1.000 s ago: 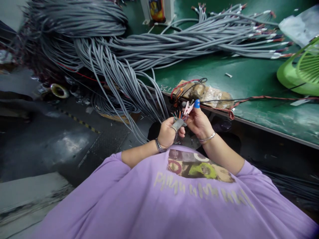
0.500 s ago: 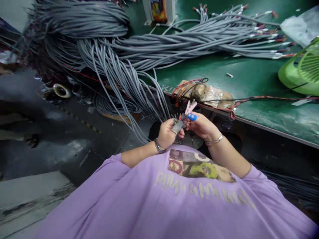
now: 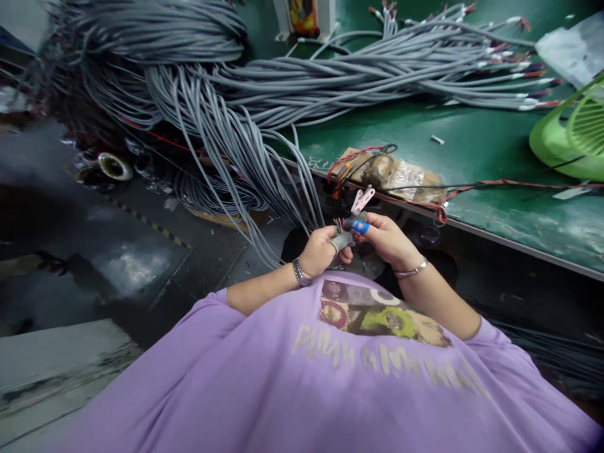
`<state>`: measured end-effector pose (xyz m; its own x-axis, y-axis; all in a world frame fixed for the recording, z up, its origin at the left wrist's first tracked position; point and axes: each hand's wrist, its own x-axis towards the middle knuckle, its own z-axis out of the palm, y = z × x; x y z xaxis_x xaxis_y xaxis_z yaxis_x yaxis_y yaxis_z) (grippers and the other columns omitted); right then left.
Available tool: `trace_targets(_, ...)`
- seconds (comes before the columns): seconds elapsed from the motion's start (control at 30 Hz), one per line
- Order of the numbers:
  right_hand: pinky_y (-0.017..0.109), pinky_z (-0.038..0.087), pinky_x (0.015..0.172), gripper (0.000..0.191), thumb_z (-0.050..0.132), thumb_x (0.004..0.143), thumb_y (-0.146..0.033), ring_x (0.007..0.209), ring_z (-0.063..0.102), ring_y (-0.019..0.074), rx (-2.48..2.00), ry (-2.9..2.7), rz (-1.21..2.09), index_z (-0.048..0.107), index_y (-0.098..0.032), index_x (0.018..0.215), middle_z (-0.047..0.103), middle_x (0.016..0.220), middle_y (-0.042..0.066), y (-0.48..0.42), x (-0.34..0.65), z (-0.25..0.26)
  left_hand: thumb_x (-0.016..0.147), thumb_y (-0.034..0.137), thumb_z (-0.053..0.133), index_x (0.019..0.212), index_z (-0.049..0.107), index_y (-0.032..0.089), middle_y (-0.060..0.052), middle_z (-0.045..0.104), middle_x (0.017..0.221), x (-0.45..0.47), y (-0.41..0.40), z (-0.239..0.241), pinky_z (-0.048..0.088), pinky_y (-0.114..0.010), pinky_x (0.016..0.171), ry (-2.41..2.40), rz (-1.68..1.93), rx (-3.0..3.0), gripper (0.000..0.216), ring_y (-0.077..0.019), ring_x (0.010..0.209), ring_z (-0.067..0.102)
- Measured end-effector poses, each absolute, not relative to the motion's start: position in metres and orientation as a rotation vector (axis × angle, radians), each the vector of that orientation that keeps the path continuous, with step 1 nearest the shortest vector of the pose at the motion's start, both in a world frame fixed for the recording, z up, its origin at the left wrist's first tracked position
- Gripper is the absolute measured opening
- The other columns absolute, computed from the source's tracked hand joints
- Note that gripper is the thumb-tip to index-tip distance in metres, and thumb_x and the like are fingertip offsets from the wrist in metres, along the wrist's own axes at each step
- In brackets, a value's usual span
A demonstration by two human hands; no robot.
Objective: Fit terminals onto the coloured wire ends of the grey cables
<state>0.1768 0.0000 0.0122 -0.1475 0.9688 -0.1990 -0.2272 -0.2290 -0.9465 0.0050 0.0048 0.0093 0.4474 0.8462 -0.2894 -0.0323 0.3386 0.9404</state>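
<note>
My left hand (image 3: 321, 253) is closed around a small bunch of thin coloured wires (image 3: 339, 224), whose ends stick up red and green above the fingers. A grey wrap (image 3: 342, 241) covers its thumb. Close beside it on the right, my right hand (image 3: 391, 240) pinches with thumb and finger at the wires' side; what lies between them is hidden. A blue band (image 3: 360, 226) sits on that thumb, and a dark grey covering on the finger. Just above the right fingers is a pink clip (image 3: 363, 200) at the table's edge. Grey cables (image 3: 302, 198) hang down left of my hands.
A large heap of grey cables (image 3: 165, 31) and a long bundle (image 3: 358, 85) with stripped coloured ends lie on the green table (image 3: 495, 145). Cardboard with tape (image 3: 413, 179) and red-black leads is at the front edge. A green fan (image 3: 573, 135) stands right; coiled cables (image 3: 221, 192) sit below.
My hands remain close together, with the right thumb and finger now pinched nearer the left thumb. Fewer coloured wire ends show between them. The camera view has shifted slightly.
</note>
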Motion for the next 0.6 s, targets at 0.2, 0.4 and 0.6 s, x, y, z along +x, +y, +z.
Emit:
trace_targets(0.2, 0.023, 0.043, 0.055, 0.039, 0.093, 0.057, -0.042, 0.054, 0.052, 0.0083, -1.094, -0.866, 1.618, 0.069, -0.018, 0.076, 0.063, 0.062, -0.003, -0.002, 0.175, 0.004, 0.075, 0.059, 0.074, 0.074, 0.062, 0.014, -0.003, 0.069, 0.060, 0.006, 0.006, 0.005, 0.053, -0.023, 0.052, 0.911, 0.815, 1.073, 0.046, -0.0124, 0.050, 0.064)
trace_targets(0.4, 0.023, 0.038, 0.052, 0.039, 0.093, 0.054, -0.043, 0.051, 0.049, 0.0076, -1.115, -0.882, 1.554, 0.070, -0.016, 0.071, 0.064, 0.061, -0.001, -0.001, 0.167, 0.007, 0.074, 0.056, 0.077, 0.068, 0.065, 0.012, -0.006, 0.070, 0.060, 0.003, 0.004, 0.007, 0.051, -0.022, 0.052, 0.866, 0.719, 1.151, 0.046, -0.0117, 0.050, 0.063)
trace_targets(0.6, 0.021, 0.036, 0.050, 0.039, 0.093, 0.056, -0.042, 0.048, 0.044, 0.0054, -1.082, -0.812, 1.559, 0.067, -0.016, 0.068, 0.057, 0.054, -0.004, -0.001, 0.163, 0.007, 0.074, 0.059, 0.075, 0.074, 0.063, 0.015, -0.003, 0.070, 0.060, 0.005, 0.002, 0.001, 0.053, -0.025, 0.054, 0.887, 0.904, 1.007, 0.046, -0.0132, 0.051, 0.065)
